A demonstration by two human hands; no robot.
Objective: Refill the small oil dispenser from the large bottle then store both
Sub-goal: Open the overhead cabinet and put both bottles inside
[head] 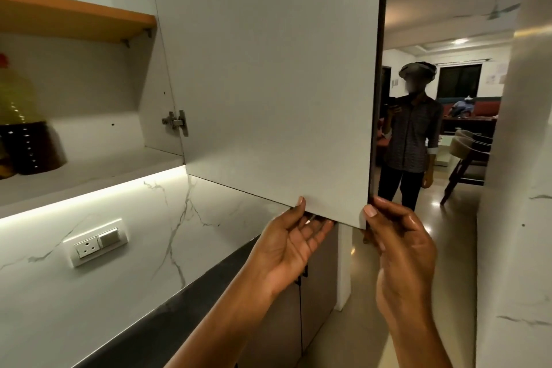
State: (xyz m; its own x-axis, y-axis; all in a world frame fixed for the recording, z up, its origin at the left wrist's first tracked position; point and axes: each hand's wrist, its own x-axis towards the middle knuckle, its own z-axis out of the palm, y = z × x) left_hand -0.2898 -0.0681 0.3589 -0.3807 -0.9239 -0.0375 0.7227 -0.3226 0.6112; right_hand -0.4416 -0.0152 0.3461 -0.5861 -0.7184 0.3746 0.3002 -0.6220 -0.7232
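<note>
The white wall-cabinet door stands open in front of me. My left hand is under its bottom edge, thumb on the front face, fingers behind. My right hand holds the door's lower right corner, thumb on the front and fingers wrapped round the edge. Inside the cabinet at far left, on the lower shelf, stands the large oil bottle: yellow oil, red cap, dark label, partly cut off by the frame. I cannot make out the small dispenser.
An orange shelf sits above the bottle. Below are a lit marble backsplash with a socket and a dark countertop. A person stands in the doorway beyond; chairs and a marble pillar are at right.
</note>
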